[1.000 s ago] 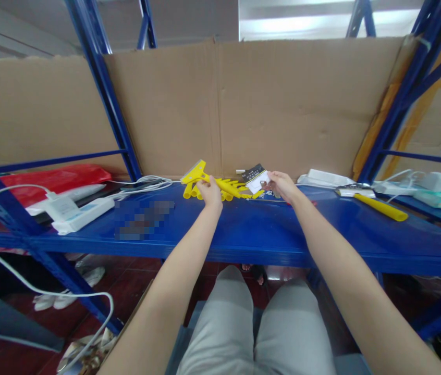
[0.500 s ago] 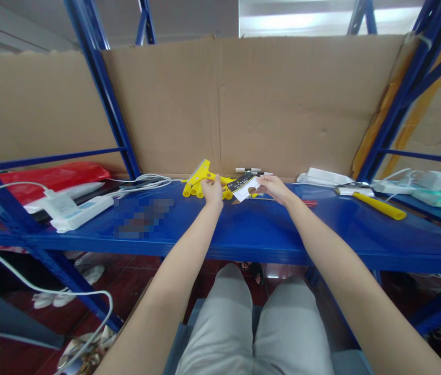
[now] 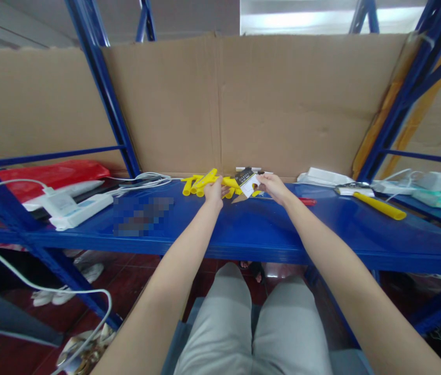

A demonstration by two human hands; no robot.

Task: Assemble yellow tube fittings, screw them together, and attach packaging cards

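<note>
My left hand (image 3: 214, 191) is closed round a yellow scraper (image 3: 206, 178), whose wide head points up and left above the shelf. Behind it lie several yellow tubular handles (image 3: 187, 189), partly covered by the hand and scraper. My right hand (image 3: 274, 187) pinches a black-and-white printed card (image 3: 248, 183) by its right edge. The card is tilted beside the scraper's handle end; I cannot tell whether they touch. A small brown pointed piece (image 3: 239, 199) shows under the card.
At the right lies another scraper with a yellow handle (image 3: 380, 205). A red-handled tool (image 3: 307, 201) and pens (image 3: 248, 169) lie behind the hands. A white power strip (image 3: 83, 212) with cable stands left. A cardboard panel (image 3: 283, 104) closes the back; blue posts (image 3: 114, 109) flank it.
The scraper in my left hand has turned and its head sits lower, with its face now seen differently. The card in my right hand has tilted more upright and shifted slightly right.
</note>
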